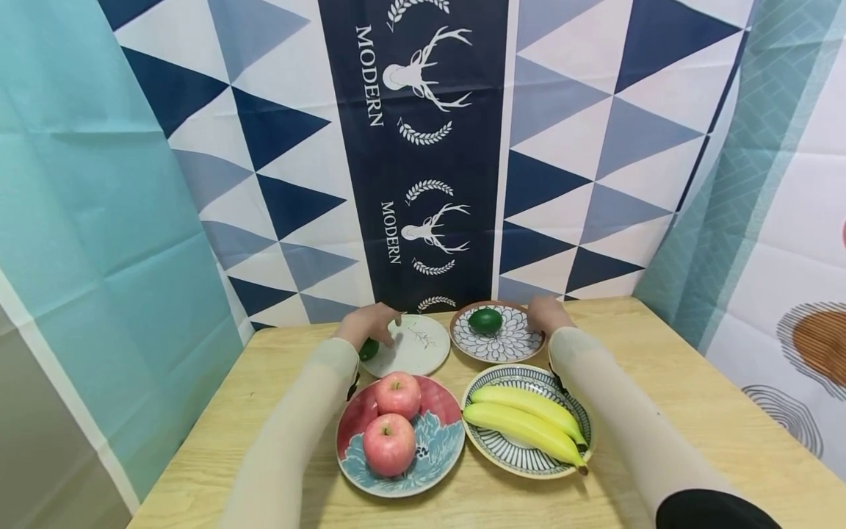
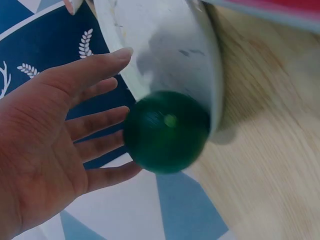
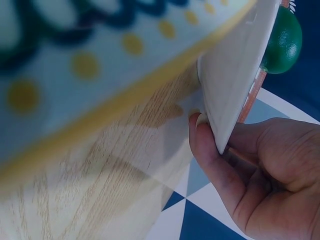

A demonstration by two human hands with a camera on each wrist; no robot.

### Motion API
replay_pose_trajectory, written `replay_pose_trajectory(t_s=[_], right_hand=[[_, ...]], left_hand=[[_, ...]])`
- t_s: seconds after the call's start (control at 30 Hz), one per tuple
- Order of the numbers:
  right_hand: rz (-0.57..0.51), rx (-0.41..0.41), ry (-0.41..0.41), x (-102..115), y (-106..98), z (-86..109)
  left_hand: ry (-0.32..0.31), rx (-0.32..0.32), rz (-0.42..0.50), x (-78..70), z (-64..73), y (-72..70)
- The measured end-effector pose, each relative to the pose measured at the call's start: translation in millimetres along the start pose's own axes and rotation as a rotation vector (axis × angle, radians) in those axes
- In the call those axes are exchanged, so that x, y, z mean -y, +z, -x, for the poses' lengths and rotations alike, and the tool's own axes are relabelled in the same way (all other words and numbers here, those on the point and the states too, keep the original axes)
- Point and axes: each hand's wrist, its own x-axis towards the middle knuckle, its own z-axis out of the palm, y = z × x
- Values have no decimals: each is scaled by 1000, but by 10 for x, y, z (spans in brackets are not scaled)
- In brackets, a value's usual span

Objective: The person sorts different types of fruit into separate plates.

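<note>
My left hand [image 1: 366,325] is at the left side of the white plate [image 1: 418,344], its fingers spread and nearly straight. A dark green, smooth fruit [image 2: 167,132] sits against that plate's edge, close to the fingertips in the left wrist view; whether they touch it, I cannot tell. My right hand [image 1: 548,316] pinches the right rim of the petal-patterned plate [image 1: 512,342] between thumb and fingers, as the right wrist view shows. On this plate lies another dark green, glossy oval fruit [image 1: 485,321].
Nearer on the wooden table [image 1: 661,397] stands a red and blue plate [image 1: 436,448] bearing two apples [image 1: 390,444]. To its right, a striped bowl [image 1: 492,441] holds two bananas [image 1: 525,426]. Patterned cloth [image 1: 423,162] hangs behind the table.
</note>
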Motion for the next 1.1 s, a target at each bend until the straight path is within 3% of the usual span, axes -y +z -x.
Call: replay_pose_trajectory(t_s=[0.23,0.47,0.83,1.1], right_hand=[[-1,2,-8,8,-36,14],[11,-5,-5,6,-3,-6],[12,4,12,-9,28,-73],[19,5,10,12,-3,-16]], left_hand=[[-58,40,-27,74,72,88],[-42,34,-29,89,138,108],[-58,57,56,180,173,161],[-49,57,62,184,179,140]])
